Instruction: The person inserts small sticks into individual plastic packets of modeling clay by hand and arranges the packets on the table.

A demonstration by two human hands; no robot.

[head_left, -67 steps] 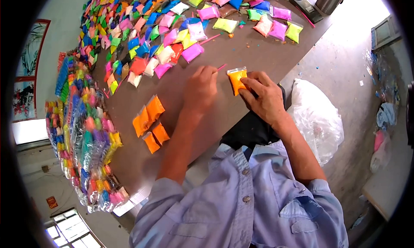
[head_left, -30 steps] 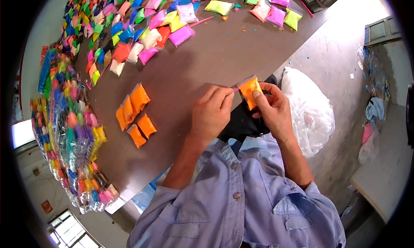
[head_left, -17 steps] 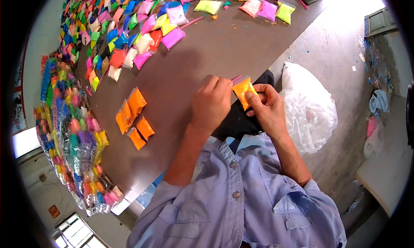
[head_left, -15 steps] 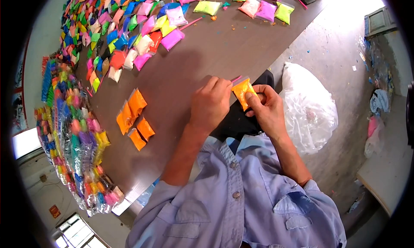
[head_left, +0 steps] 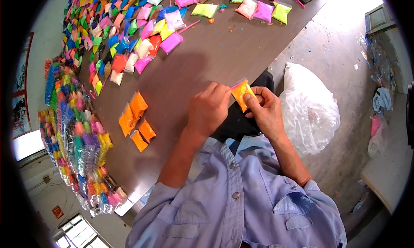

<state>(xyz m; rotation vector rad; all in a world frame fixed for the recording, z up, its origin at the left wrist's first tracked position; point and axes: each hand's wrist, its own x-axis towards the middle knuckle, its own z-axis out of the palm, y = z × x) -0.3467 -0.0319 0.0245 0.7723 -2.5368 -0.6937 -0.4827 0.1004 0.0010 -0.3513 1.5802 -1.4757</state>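
Note:
Between the thumb and fingers of my right hand (head_left: pixel 268 110) is a small clear zip bag (head_left: pixel 242 92) filled with bright orange material, held over my lap by the table edge. A pink line runs along its top edge. My left hand (head_left: pixel 209 105) is closed, fingertips pinched at the bag's upper left corner; the fingers partly hide what they grip. Several filled orange bags (head_left: pixel 139 105) lie in a loose group on the brown table (head_left: pixel 172 92), left of my left hand.
A big heap of small colourful bags (head_left: pixel 116 36) covers the table's far left. Long clear sleeves of coloured packets (head_left: pixel 82 140) line the left edge. A white plastic sack (head_left: pixel 308 110) stands on the floor at my right. A pink stick (head_left: pixel 190 25) lies by the heap.
The bag has turned slightly in my right hand, and more of its pink top line shows. My left hand has shifted slightly toward me. The view has tilted a little.

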